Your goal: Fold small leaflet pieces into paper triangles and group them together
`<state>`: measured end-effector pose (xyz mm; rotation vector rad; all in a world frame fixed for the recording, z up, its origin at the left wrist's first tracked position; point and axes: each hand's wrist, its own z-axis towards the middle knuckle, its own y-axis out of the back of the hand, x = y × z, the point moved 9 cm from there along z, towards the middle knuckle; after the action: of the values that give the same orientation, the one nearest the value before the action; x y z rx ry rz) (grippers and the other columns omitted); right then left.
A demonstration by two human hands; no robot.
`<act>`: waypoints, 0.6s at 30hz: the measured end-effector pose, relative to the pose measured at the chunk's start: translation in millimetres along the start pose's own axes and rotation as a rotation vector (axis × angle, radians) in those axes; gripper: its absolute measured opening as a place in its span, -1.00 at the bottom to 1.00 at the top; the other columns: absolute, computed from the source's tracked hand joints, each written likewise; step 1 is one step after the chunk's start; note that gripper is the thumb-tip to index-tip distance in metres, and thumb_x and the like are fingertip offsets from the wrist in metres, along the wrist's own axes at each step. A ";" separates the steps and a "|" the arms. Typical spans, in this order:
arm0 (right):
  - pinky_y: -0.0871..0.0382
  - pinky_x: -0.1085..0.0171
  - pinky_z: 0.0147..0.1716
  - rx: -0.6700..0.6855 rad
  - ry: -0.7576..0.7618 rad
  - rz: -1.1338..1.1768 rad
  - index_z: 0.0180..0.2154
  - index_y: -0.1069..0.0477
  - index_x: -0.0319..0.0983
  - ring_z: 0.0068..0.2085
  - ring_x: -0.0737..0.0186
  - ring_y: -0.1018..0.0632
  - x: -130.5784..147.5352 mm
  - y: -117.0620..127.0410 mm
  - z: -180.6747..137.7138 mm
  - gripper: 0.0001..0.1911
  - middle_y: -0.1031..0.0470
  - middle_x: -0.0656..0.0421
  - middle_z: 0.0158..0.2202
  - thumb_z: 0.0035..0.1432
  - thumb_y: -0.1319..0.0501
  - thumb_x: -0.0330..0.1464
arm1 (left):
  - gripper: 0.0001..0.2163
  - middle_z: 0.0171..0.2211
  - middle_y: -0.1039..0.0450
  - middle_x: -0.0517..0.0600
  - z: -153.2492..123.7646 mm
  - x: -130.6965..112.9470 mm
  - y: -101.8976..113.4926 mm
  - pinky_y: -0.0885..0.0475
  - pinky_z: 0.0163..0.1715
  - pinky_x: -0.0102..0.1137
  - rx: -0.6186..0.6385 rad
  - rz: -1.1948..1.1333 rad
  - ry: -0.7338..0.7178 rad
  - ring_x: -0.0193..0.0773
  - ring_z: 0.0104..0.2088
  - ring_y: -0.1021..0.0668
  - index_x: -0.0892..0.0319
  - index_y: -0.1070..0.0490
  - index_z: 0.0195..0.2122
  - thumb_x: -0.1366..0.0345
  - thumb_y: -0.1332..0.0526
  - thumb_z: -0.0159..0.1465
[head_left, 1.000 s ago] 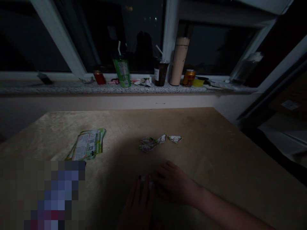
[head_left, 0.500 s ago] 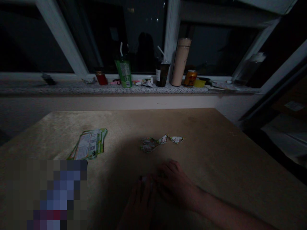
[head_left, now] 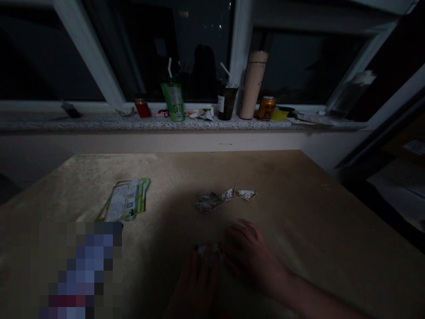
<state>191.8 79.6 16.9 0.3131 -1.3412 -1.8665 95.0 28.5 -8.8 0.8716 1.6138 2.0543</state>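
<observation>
In the dark near middle of the table lies a small folded printed paper-like piece (head_left: pixel 208 249), partly hidden by fingers. My left hand (head_left: pixel 199 279) rests over its near side, fingers stretched out flat on it. My right hand (head_left: pixel 254 254) is at its right end, fingers loosely bent and apart, somewhat blurred; whether the fingertips touch the piece is too dark to tell. Beyond my hands lie a crumpled or folded printed piece (head_left: pixel 207 201), a small folded piece (head_left: pixel 228 194) against it, and a triangular folded piece (head_left: pixel 246 194) to their right.
A stack of green-and-white printed packets (head_left: pixel 126 199) lies at the left of the table (head_left: pixel 282 177). A pixelated patch (head_left: pixel 83 270) covers the lower left. On the sill stand a green cup (head_left: pixel 173 99), a dark cup (head_left: pixel 226 104), a pink flask (head_left: pixel 254 84) and a can (head_left: pixel 266 108).
My right hand has shifted slightly right, and more of the folded piece shows between the hands. The whole view has moved a little. The pieces beyond lie as before.
</observation>
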 end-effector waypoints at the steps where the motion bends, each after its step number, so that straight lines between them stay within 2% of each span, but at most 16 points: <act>1: -0.08 -0.07 0.14 -0.022 -0.001 -0.008 -0.10 -0.44 -0.13 0.07 0.05 -0.34 -0.5 1.8 -1.2 -0.79 -0.45 0.09 -0.08 0.19 -0.22 -0.32 | -0.40 0.20 -0.23 0.21 -0.7 0.2 -0.9 -0.24 0.03 -0.17 0.000 -0.002 -0.003 0.12 0.08 -0.38 0.29 -0.21 0.23 0.02 -0.12 0.26; 4: -0.09 -0.05 0.14 -0.080 0.003 -0.038 -0.16 -0.44 -0.17 0.06 0.06 -0.37 -1.1 5.5 -3.7 -0.84 -0.48 0.11 -0.13 0.18 -0.21 -0.36 | -0.41 0.21 -0.21 0.23 -1.9 0.7 -4.7 -0.24 0.04 -0.16 0.016 -0.015 -0.001 0.13 0.10 -0.37 0.29 -0.17 0.25 0.05 -0.10 0.28; 7: -0.08 -0.07 0.15 -0.078 0.004 -0.060 -0.15 -0.43 -0.19 0.04 0.05 -0.39 -1.5 4.4 -5.0 -0.82 -0.49 0.10 -0.12 0.19 -0.21 -0.35 | -0.38 0.21 -0.21 0.24 -1.6 0.9 -7.4 -0.24 0.04 -0.15 0.038 -0.045 0.013 0.13 0.10 -0.36 0.28 -0.15 0.26 -0.03 -0.06 0.29; 10: -0.12 -0.09 0.13 -0.100 0.000 -0.067 -0.13 -0.43 -0.18 0.02 0.04 -0.41 -2.8 6.7 -6.6 -0.80 -0.50 0.08 -0.12 0.18 -0.21 -0.34 | -0.34 0.19 -0.23 0.24 -0.3 0.2 -7.1 -0.25 0.02 -0.15 0.034 -0.035 0.011 0.15 0.09 -0.38 0.28 -0.18 0.25 -0.09 -0.08 0.26; 14: -0.17 -0.08 0.11 -0.168 0.007 -0.086 -0.19 -0.45 -0.19 0.00 0.05 -0.42 -3.2 11.8 -8.0 -0.85 -0.51 0.08 -0.16 0.17 -0.19 -0.43 | -0.37 0.17 -0.27 0.23 1.5 0.1 -4.9 -0.28 0.00 -0.16 0.005 0.035 -0.005 0.14 0.06 -0.42 0.28 -0.22 0.23 -0.07 -0.07 0.28; 18: -0.16 -0.10 0.13 -0.145 0.001 -0.110 -0.23 -0.45 -0.18 0.00 0.06 -0.43 -2.9 7.4 -6.2 -0.88 -0.51 0.09 -0.17 0.16 -0.19 -0.45 | -0.36 0.19 -0.25 0.21 1.8 1.4 -3.7 -0.28 0.01 -0.17 0.005 0.044 -0.010 0.12 0.07 -0.40 0.30 -0.17 0.25 -0.05 -0.09 0.27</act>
<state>200.8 76.5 20.2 0.3182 -1.2013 -2.0421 94.9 31.7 -11.8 0.9249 1.6085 2.0732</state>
